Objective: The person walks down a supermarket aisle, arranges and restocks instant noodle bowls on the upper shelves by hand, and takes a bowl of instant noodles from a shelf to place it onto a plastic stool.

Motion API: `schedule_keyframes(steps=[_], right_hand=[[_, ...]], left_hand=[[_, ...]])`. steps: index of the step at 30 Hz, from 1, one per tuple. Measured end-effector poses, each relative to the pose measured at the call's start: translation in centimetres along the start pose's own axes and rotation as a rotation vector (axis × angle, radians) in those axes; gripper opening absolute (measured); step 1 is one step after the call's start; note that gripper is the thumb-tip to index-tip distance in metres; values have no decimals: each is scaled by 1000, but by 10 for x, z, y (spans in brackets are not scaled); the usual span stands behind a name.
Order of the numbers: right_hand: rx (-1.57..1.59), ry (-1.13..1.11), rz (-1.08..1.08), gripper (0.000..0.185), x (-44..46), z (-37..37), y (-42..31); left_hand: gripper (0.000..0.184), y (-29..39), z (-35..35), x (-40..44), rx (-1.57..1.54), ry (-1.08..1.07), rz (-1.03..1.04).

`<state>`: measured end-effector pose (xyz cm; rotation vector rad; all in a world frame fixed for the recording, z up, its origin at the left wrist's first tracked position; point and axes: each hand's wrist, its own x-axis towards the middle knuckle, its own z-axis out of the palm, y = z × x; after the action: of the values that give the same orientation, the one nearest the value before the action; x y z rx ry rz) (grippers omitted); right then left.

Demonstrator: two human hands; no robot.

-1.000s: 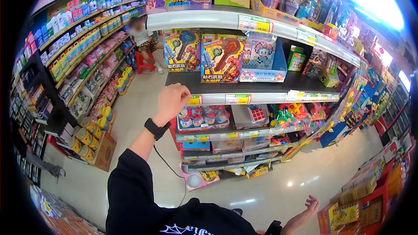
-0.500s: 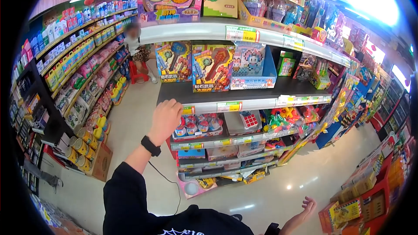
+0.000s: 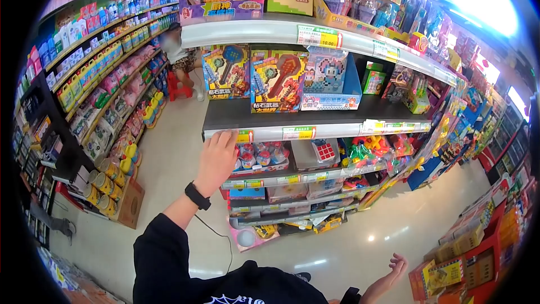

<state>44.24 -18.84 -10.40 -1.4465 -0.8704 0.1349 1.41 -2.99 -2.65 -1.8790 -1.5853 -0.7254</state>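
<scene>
My left hand (image 3: pixel 221 156) is raised to the shelf edge, its fingertips lying against the left end of the white price-label rail (image 3: pixel 332 131). It holds nothing that I can see, and its fingers partly cover a yellow-green price tag (image 3: pixel 245 135). Behind the rail, toy boxes stand on the dark shelf (image 3: pixel 225 115): a yellow toy-weapon box (image 3: pixel 277 81), a similar box (image 3: pixel 225 71) to its left, and a blue display box (image 3: pixel 331 102). Low at the right, my right hand (image 3: pixel 394 273) hangs in the air, fingers loosely bent and apart, touching nothing.
Lower shelves hold round capsule toys (image 3: pixel 262 158), a red-and-white cube puzzle (image 3: pixel 324 150) and bagged colourful toys (image 3: pixel 368 149). Across the aisle at left, a person sits on a red stool (image 3: pixel 179 87). Stacked yellow tins (image 3: pixel 104 186) stand on the left floor; boxes (image 3: pixel 444 276) fill a red rack at right.
My left hand has slid slightly down, from the top of the shelf edge onto the front of the rail. The view has tilted a little; my right hand stays in nearly the same place.
</scene>
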Motion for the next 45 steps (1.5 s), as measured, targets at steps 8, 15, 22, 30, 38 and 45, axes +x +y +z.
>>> schedule_keyframes(steps=[8, 15, 22, 30, 38, 45], right_hand=[[-22, 22, -16, 29, 5, -6, 2], [-5, 72, -23, 30, 3, -12, 17], [-20, 158, 57, 28, 3, -11, 8], [-42, 150, 45, 31, 58, -14, 27], [-57, 288, 28, 28, 148, -72, 54], [-178, 470, 77, 27, 221, -183, 126]], left_hand=[[34, -9, -10, -5, -105, -121, 31], [49, 14, -2, -15, -50, -211, -26], [63, 46, 30, -13, -157, -172, -174], [69, 89, 31, 1, -132, -187, -177], [65, 262, 61, 31, -514, -406, 5], [62, 413, 91, 42, -869, -570, 52]])
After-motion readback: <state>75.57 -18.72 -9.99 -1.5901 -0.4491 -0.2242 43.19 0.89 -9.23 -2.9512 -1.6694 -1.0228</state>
